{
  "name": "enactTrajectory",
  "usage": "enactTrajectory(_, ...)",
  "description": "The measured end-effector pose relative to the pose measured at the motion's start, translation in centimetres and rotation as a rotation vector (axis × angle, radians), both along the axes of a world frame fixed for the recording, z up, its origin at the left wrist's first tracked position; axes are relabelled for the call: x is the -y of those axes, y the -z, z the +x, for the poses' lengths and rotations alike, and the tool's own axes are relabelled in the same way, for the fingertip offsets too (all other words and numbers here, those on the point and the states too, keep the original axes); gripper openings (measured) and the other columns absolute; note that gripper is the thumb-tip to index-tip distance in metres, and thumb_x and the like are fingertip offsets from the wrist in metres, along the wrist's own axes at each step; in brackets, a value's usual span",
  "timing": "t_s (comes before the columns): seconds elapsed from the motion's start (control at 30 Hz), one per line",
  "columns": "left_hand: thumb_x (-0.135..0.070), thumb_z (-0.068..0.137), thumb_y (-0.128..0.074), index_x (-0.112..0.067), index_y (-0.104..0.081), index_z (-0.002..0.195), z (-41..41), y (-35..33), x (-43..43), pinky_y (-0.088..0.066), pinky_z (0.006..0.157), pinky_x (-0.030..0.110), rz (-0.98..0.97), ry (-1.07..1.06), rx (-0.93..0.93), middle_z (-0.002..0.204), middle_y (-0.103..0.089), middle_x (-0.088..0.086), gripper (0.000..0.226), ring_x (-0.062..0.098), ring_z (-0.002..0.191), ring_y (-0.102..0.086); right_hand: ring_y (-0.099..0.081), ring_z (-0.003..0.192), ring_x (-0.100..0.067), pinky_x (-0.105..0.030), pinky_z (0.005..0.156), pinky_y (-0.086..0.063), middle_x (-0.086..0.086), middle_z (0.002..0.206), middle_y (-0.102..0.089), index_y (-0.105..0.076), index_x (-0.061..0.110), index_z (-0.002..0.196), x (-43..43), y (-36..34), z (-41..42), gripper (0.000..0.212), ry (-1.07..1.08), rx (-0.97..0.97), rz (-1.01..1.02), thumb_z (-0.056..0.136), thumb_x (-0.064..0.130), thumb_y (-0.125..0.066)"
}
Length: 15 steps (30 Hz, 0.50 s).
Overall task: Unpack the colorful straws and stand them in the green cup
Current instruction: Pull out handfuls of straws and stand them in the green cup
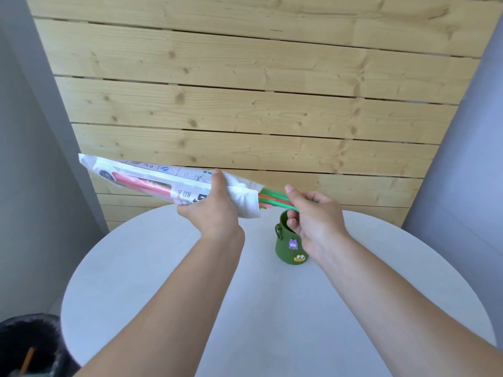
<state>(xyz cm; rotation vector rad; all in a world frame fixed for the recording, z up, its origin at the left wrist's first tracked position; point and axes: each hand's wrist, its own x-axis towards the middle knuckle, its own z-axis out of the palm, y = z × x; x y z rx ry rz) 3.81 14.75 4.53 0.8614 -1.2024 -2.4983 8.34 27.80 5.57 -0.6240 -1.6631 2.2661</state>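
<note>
Pale pine planks [258, 99] with knots and dark seams fill the background, flanked by grey walls, and before them sits a round white surface [163, 281], smooth and matte, its curved edge running from 9 o'clock over the top to 3 o'clock. Most of that surface lies bare, with wide free room at 6 and 7 o'clock. At 8 o'clock, off the surface edge, a dark bin [30, 346] shows blurred.

Near the surface's far edge, at about 1 o'clock from its middle, stands the green cup [288, 248], squat and rounded, matte, with a small side handle and two cartoon stickers.

Above it, the left hand [209, 208] reaches forward, palm in, fingers clamped around a white crinkled plastic packet [152, 180] printed with text, held slanting up toward 10 o'clock. Out of its open lower end poke the colorful straws [275, 198], thin, green, orange and pink. The right hand [315, 216], just above the cup mouth, has thumb and fingers pinched shut on the green straw ends, wrist bent toward 11 o'clock
</note>
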Motion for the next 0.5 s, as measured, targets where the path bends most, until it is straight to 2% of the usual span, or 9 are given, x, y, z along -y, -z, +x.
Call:
enactTrajectory(0.13,-0.042,0.072,-0.087,-0.024,-0.038,0.135,-0.7,0.3,1.7,-0.059,0.099,0.044,0.042,-0.039,0.023,0.118,-0.066,-0.005,0.082,0.021,0.105,-0.071,-0.05,0.038,-0.005,-0.016,0.038,-0.045,-0.004,0.07,-0.058,-0.058,0.009,0.093,-3.1,-1.2,0.0,0.025,-0.021,-0.037,0.022,0.084,0.016,-0.081)
enactTrajectory(0.23,-0.042,0.072,-0.088,-0.024,-0.037,0.127,-0.9,0.7,2.6,-0.059,0.098,0.043,0.047,-0.054,0.038,0.112,-0.065,-0.006,0.076,0.021,0.104,-0.072,-0.048,0.037,-0.005,-0.016,0.037,-0.044,-0.004,0.072,-0.057,-0.057,0.011,0.087,-6.0,-1.6,0.2,0.023,-0.026,-0.038,0.088,0.084,0.016,-0.08)
enactTrajectory(0.37,-0.042,0.074,-0.087,-0.024,-0.037,0.128,-1.0,0.9,2.9,-0.06,0.097,0.043,0.044,-0.068,0.039,0.112,-0.065,-0.006,0.076,0.022,0.104,-0.072,-0.045,0.042,-0.007,-0.015,0.036,-0.04,-0.005,0.074,-0.055,-0.056,0.012,0.08,-9.7,-1.8,0.8,0.022,-0.044,-0.028,0.149,0.087,0.016,-0.077)
enactTrajectory(0.5,-0.043,0.072,-0.087,-0.024,-0.037,0.128,-1.5,1.3,3.1,-0.059,0.098,0.044,0.03,-0.1,0.041,0.108,-0.062,-0.008,0.078,0.021,0.104,-0.071,-0.044,0.046,-0.008,-0.014,0.037,-0.04,-0.004,0.077,-0.054,-0.059,0.011,0.084,-13.5,-1.5,1.6,0.019,-0.019,-0.01,0.196,0.087,0.017,-0.076)
